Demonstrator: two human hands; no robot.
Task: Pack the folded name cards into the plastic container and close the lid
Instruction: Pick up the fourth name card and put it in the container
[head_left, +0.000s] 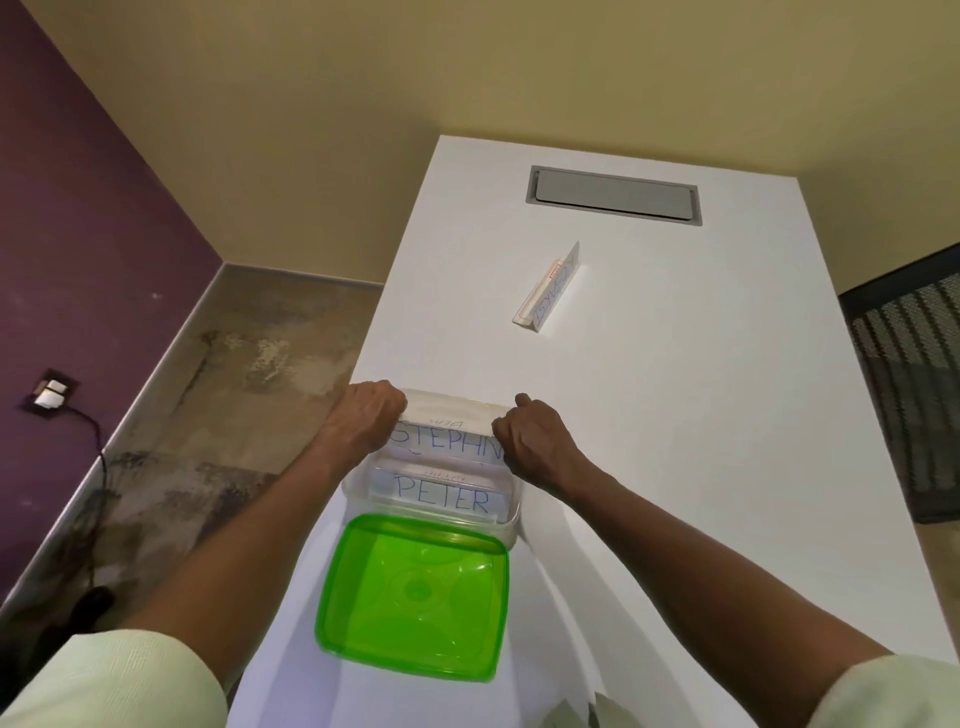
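Observation:
A clear plastic container (511, 519) stands on the white table (701, 415) near its left edge. A folded name card reading PETER (441, 500) stands inside it at the near side. My left hand (363, 421) and my right hand (535, 441) each pinch one end of a second folded card reading STEPHN (447, 436), holding it over the container's far half. The green lid (415, 597) lies upturned on the table just in front of the container. A third folded name card (548, 291) lies alone farther back on the table.
A grey cable hatch (615, 195) is set into the table's far end. The table's left edge drops to a stained floor (208, 389). A dark mesh chair (914, 374) stands at the right. A wall socket with a cable (49, 397) sits on the purple wall.

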